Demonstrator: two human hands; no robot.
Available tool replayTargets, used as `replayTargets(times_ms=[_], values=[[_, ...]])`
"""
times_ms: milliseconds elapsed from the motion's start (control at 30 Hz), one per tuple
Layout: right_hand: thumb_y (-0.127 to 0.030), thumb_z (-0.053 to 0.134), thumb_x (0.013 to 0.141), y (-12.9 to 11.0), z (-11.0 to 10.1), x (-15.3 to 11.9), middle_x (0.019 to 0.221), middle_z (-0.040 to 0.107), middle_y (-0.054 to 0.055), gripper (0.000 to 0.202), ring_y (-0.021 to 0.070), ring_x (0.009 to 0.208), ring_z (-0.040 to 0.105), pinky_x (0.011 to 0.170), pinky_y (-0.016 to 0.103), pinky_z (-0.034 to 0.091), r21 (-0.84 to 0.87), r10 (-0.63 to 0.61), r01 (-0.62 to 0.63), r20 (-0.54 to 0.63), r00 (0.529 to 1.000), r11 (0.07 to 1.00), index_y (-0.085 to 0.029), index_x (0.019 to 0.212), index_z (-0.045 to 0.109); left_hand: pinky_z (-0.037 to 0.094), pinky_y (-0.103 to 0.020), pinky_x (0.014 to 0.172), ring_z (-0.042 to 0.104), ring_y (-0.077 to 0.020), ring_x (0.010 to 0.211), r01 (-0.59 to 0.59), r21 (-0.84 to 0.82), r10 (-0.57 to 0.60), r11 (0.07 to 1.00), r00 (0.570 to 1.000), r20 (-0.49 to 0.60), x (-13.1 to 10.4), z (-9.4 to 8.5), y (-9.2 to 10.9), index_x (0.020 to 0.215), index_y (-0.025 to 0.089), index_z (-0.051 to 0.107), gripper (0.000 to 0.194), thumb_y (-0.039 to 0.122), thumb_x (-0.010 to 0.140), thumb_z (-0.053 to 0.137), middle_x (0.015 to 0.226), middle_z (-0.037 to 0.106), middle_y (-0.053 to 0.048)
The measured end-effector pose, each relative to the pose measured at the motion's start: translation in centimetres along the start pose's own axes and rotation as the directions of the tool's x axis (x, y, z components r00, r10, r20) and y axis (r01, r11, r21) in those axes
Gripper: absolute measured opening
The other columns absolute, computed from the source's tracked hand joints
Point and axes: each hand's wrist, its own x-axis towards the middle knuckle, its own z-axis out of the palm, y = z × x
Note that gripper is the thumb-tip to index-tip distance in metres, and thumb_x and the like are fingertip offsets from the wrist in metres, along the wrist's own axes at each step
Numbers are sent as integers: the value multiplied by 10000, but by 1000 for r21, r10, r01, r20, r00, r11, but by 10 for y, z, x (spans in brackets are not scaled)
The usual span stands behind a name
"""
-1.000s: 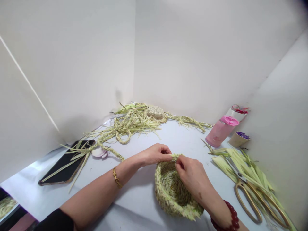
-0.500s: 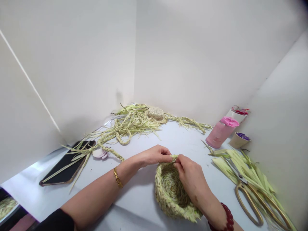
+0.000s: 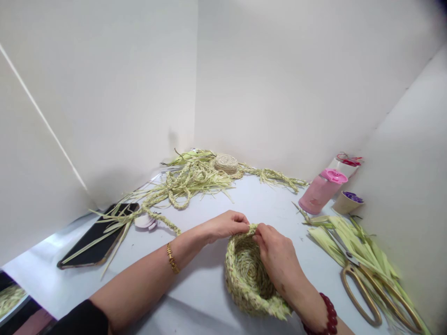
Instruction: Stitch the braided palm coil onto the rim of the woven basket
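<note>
A round basket (image 3: pixel 244 300) of coiled, braided pale-green husk sits tilted on the table, its hollow facing me. At its far rim my left hand (image 3: pixel 228 225) pinches the braid between thumb and fingers. My right hand (image 3: pixel 277 253) grips the same rim just to the right, its fingertips partly inside and the fingers mostly hidden. A long braid (image 3: pixel 164 221) runs from the pile at the back toward my left forearm, which hides where it goes.
A pile of husk strips (image 3: pixel 195 177) with a small woven hat (image 3: pixel 226 164) lies at the back. Left is a black tablet (image 3: pixel 94 244). Right are a pink bottle (image 3: pixel 319 193), a cup (image 3: pixel 347 203), loose husks (image 3: pixel 377 251) and gold-handled scissors (image 3: pixel 359 288).
Almost nothing differs. The basket and my right hand have shifted very slightly; both hands keep their hold on the rim.
</note>
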Motion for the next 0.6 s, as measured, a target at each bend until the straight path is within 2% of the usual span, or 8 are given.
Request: replayTargets(times_ms=[233,400,500,600], values=[[-123,421,852,1,6,3,683,582,10,166,138,590,493,545,247,243,-24,15,-15,8,1000,1000,-192,731,511,241,-217,544,343,-89,578,11,-8,-11,1000,1000,-1,1,1,-4,731,141,594,192,305,637,559,602,455,51],[-175,469,856,-2,-1,1,725,590,17,119,156,641,504,571,254,265,-81,10,-7,35,999,997,-194,751,521,272,-216,568,372,-95,598,18,-23,-19,1000,1000,-14,2,0,-4,746,135,600,215,316,632,571,620,485,43],[-136,457,844,-1,-5,-2,765,586,29,136,171,713,512,601,258,277,-127,-25,27,13,1000,992,-192,741,525,288,-218,582,389,-98,614,22,-31,-22,999,1000,-17,2,0,-4,755,134,607,223,318,632,576,641,507,39],[-89,409,839,2,-4,-3,725,571,17,190,146,649,489,587,250,275,-83,-20,21,17,1000,996,-190,712,508,293,-218,585,398,-99,616,21,-39,-21,999,1000,-17,2,-1,-5,761,135,616,233,326,631,581,653,522,37]])
